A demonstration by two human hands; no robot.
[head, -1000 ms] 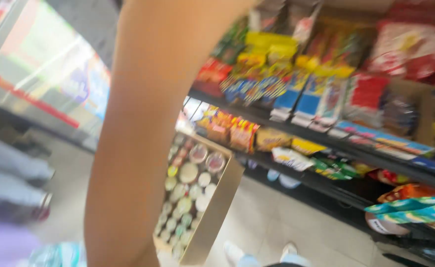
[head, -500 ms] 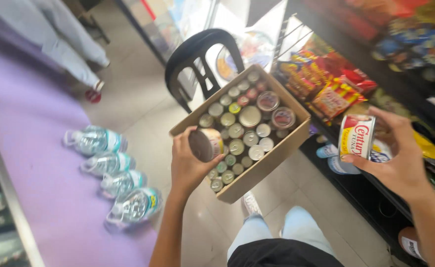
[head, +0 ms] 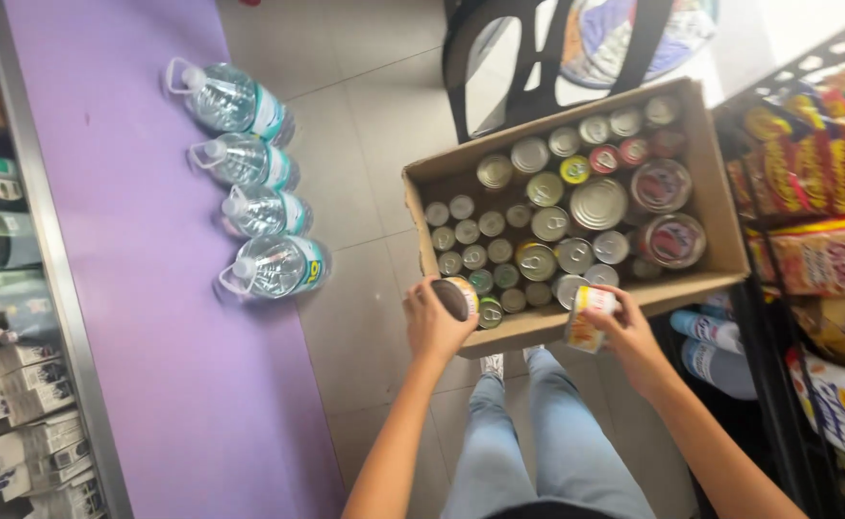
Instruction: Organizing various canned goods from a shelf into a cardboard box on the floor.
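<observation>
- Cans in both hands: left hand wraps a dark-topped can, right hand grips a yellow-labelled can.
- Cardboard box overhangs its perch on the chair; a knock could tip it.

Chair cut off by top edge; box hiding its seat; shelf snacks blurred, cropped at right.

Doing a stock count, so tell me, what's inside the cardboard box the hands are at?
The cardboard box holds upright tins of mixed sizes, tops showing. Anything beneath them is hidden. The left hand and right hand each hold a can.
</observation>
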